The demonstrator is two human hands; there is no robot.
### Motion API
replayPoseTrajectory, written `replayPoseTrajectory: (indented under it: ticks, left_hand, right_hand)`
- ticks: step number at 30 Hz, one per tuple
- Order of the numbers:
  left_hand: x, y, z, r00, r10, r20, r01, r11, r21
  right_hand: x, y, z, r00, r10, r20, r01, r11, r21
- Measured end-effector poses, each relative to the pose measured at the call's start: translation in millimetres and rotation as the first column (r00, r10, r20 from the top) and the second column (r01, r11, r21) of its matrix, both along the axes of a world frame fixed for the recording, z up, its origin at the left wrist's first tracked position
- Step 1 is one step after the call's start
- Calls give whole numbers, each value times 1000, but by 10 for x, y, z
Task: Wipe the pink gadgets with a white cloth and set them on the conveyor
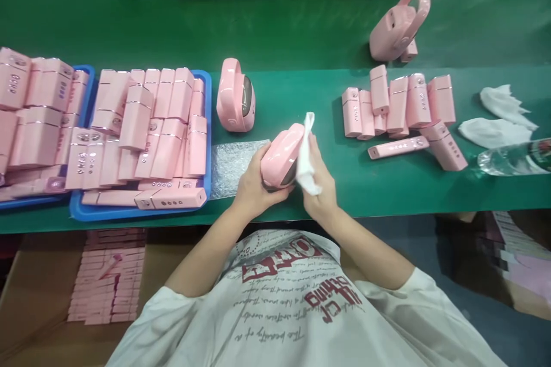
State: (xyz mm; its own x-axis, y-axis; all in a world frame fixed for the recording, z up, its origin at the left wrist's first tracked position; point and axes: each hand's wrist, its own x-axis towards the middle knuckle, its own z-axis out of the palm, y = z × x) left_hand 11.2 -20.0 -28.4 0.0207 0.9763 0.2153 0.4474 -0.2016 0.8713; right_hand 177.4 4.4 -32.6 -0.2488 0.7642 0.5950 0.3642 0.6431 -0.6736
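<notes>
— What do the hands hold?
— The left hand [252, 183] is closed around a pink device [282, 155] and grips it from below. The device is just above the near edge of the green tabletop [301, 23], about the middle. The right hand [321, 189] pinches a white cloth [306, 155], which is pressed against the right side of the device.

— What lies around them?
— A sheet of bubble wrap [230, 163] lies just beside the left hand. Behind it a second device [235, 94] stands upright. At the left edge a blue tray [129, 213] is full of pink boxes [150, 126]. Toward the right edge more boxes [400, 106] lie in a group, then spare cloths [495, 129] and a clear bottle [512, 157].

— Can any writing be read?
— The boxes carry small silver marks, too small to read. The shirt [297, 298] has red and grey print, upside down from this view. I cannot read it with certainty.
</notes>
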Motion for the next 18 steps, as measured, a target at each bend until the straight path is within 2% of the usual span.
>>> replayPoseTrajectory:
  ticks: [2, 4, 8, 11, 15, 18]
  left_hand:
    - [-7, 7, -5, 1000, -6, -18, 7, 1000, 26]
    - [-4, 10, 6, 999, -11, -46, 12, 1000, 22]
    - [17, -1, 37, 994, -6, -106, 4, 1000, -18]
    - [19, -11, 43, 992, -22, -121, 19, 1000, -25]
    - [0, -14, 32, 992, -28, -125, 22, 999, -49]
    - [-3, -13, 23, 994, -39, -101, 36, 999, -28]
  right_hand:
    - [-24, -31, 0, 989, 76, 127, -101, 974, 204]
    - [0, 0, 26, 977, 98, 191, -148, 951, 271]
    - [62, 71, 77, 987, 42, 155, -85, 957, 278]
    - [95, 69, 62, 975, 100, 198, -157, 943, 294]
    - [132, 63, 16, 987, 67, 147, -103, 960, 261]
    - [153, 54, -8, 979, 142, 144, -174, 955, 242]
